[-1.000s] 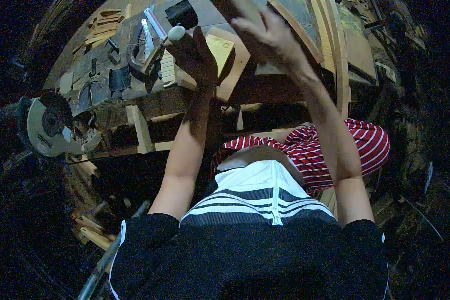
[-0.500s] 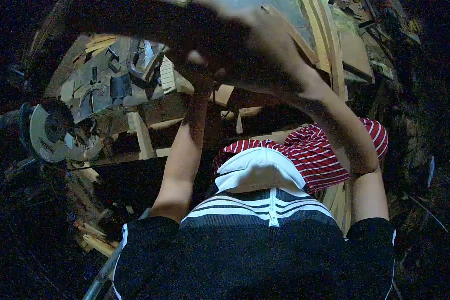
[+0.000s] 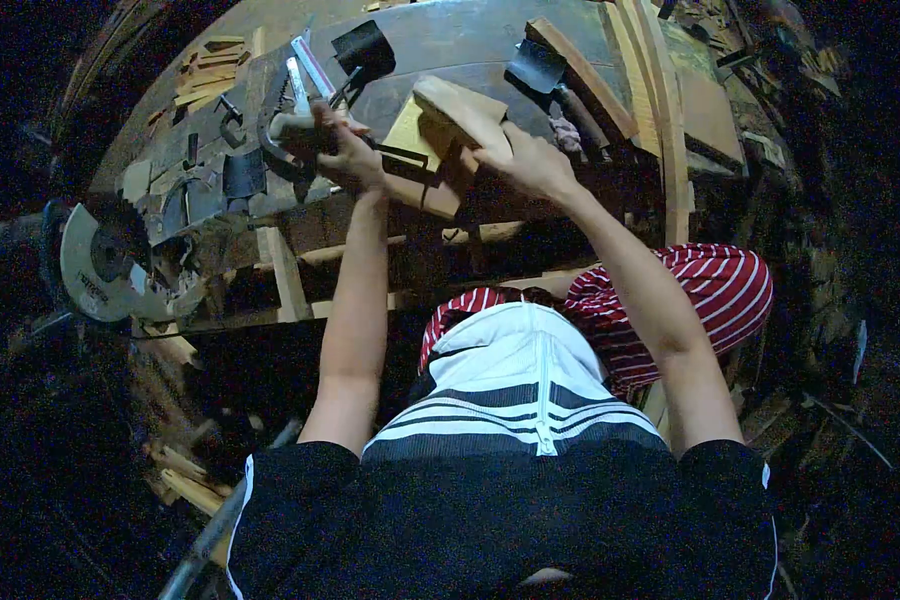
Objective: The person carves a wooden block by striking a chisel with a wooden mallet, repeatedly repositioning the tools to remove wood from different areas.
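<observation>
As right hand (image 3: 537, 167) holds pale wood (image 3: 462, 114), saw guard (image 3: 76, 252), lettering (image 3: 93, 286) unreadable

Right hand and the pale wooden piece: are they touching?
Touching: the head view shows the right hand gripping the near end of the pale wooden piece, with no gap between them.

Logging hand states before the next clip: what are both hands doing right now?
Left hand: appears closed on a pale-handled tool, though blurred.
Right hand: closed, holding a pale wooden piece.
</observation>
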Demonstrator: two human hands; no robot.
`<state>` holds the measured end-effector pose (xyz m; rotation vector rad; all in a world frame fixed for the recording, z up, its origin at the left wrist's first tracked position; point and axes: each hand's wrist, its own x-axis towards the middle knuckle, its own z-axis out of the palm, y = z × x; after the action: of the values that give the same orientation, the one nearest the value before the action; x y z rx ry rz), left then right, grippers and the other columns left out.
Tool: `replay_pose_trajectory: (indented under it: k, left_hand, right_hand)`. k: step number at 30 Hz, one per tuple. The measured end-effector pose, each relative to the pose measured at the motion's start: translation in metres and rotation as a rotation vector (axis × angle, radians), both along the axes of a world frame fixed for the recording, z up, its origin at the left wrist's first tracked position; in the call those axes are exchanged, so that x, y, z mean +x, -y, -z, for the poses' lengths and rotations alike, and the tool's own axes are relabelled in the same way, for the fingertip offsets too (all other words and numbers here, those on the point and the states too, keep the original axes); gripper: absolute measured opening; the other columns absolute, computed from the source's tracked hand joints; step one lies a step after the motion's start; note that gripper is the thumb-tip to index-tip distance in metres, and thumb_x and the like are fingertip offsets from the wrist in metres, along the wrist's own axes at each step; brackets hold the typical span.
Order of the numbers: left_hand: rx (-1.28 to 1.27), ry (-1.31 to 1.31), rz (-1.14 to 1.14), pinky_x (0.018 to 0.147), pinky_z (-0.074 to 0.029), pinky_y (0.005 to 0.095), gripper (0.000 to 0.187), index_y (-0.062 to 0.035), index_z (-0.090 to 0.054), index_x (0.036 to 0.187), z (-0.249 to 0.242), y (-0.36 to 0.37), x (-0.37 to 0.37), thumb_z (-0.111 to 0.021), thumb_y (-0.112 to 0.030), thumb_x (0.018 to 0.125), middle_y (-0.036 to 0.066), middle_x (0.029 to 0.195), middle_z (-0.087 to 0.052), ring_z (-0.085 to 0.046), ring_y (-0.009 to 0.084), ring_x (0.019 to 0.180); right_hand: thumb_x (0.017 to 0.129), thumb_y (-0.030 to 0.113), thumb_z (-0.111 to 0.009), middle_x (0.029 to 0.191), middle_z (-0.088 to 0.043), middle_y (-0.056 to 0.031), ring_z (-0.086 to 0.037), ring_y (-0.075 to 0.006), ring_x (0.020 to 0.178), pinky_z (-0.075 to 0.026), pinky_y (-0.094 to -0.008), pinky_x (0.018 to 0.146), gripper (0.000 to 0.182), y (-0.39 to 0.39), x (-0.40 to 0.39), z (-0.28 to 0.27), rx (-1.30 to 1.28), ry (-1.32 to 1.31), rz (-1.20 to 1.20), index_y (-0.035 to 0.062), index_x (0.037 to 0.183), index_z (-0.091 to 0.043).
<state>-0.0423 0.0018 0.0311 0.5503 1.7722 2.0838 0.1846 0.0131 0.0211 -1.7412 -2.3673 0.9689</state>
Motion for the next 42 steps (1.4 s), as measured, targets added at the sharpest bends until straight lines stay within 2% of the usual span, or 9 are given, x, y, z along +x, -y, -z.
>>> replay_pose_trajectory:
  k: [3,7,9,12,25,26,28,39,42]
  left_hand:
    - [0.139,0.466,-0.051,0.048,-0.044,0.0255,0.055,-0.0021,-0.033,0.115,0.022,0.001,-0.036,-0.062,-0.039,0.087,0.004,0.067,-0.052,-0.049,0.0106,0.051]
    - [0.122,0.363,-0.169,0.042,-0.042,0.0253,0.059,-0.0044,-0.031,0.108,-0.006,0.003,-0.045,-0.062,-0.049,0.084,0.005,0.06,-0.047,-0.046,0.0127,0.046]
    - [0.036,0.205,-0.155,0.04,-0.035,0.0259,0.049,-0.0121,-0.041,0.073,-0.012,0.0,-0.05,-0.05,-0.058,0.087,-0.001,0.055,-0.041,-0.04,0.0116,0.043]
    - [0.216,0.108,0.271,0.04,-0.043,0.0286,0.05,-0.0035,-0.046,0.093,0.028,-0.014,-0.065,-0.062,-0.05,0.083,0.005,0.056,-0.05,-0.053,0.019,0.045]
    - [0.264,-0.655,0.742,0.049,-0.048,0.0321,0.035,-0.0099,-0.052,0.081,-0.026,0.013,0.096,-0.066,-0.042,0.08,0.006,0.065,-0.058,-0.061,0.0214,0.059]
    - [0.258,-0.721,0.772,0.049,-0.048,0.0324,0.034,-0.0104,-0.053,0.08,-0.032,0.008,0.105,-0.066,-0.042,0.08,0.006,0.066,-0.059,-0.062,0.0216,0.06]
    - [0.249,-0.848,0.846,0.051,-0.049,0.033,0.032,-0.0115,-0.054,0.078,-0.044,0.009,0.117,-0.067,-0.041,0.079,0.007,0.068,-0.06,-0.064,0.0221,0.062]
    - [0.123,-0.909,0.889,0.062,-0.054,0.0369,0.023,-0.0105,-0.059,0.093,-0.012,0.011,0.12,-0.068,-0.022,0.075,0.009,0.086,-0.067,-0.067,0.0286,0.076]
    - [0.223,-0.925,0.768,0.051,-0.049,0.036,0.021,-0.0143,-0.051,0.08,-0.012,0.008,0.118,-0.068,-0.021,0.071,0.003,0.068,-0.057,-0.063,0.0233,0.065]
  right_hand:
    - [0.077,0.067,-0.051,0.106,-0.061,-0.026,-0.058,-0.0423,0.1,-0.046,-0.05,0.082,0.075,0.011,0.0,0.015,-0.098,0.048,0.019,0.0092,0.124,-0.045]
    - [0.079,0.066,-0.05,0.108,-0.06,-0.0259,-0.057,-0.0425,0.102,-0.046,-0.0502,0.083,0.074,0.013,0.002,0.02,-0.119,0.056,0.046,0.0097,0.126,-0.042]
    - [0.079,0.064,-0.051,0.104,-0.061,-0.0258,-0.059,-0.0424,0.098,-0.048,-0.0514,0.08,0.07,0.014,0.004,0.031,-0.054,0.042,0.043,0.0108,0.122,-0.043]
    - [0.078,0.063,-0.053,0.102,-0.062,-0.0262,-0.061,-0.0424,0.095,-0.049,-0.0527,0.078,0.066,0.015,0.004,0.031,-0.024,0.031,0.034,0.0123,0.119,-0.044]
    - [0.079,0.055,-0.056,0.1,-0.061,-0.0299,-0.06,-0.0438,0.095,-0.048,-0.0485,0.082,0.069,0.008,0.017,0.079,0.01,0.019,-0.117,0.0088,0.129,-0.042]
    - [0.079,0.05,-0.057,0.107,-0.06,-0.0282,-0.058,-0.0411,0.102,-0.047,-0.0453,0.086,0.064,0.009,0.018,0.077,-0.123,0.081,0.053,0.0077,0.126,-0.049]
    - [0.085,0.037,-0.057,0.112,-0.057,-0.0193,-0.053,-0.0316,0.111,-0.04,-0.04,0.094,0.051,0.021,0.03,0.102,0.218,-0.313,0.012,0.0102,0.128,-0.046]
    - [0.076,0.048,-0.061,0.122,-0.056,-0.0214,-0.051,-0.0334,0.117,-0.041,-0.0389,0.096,0.066,0.01,0.037,0.132,0.008,-0.207,-0.041,0.0054,0.125,-0.051]
    - [0.075,0.047,-0.062,0.118,-0.058,-0.0212,-0.054,-0.0348,0.113,-0.043,-0.0404,0.093,0.064,0.013,0.038,0.124,-0.046,-0.157,0.044,0.0086,0.125,-0.052]
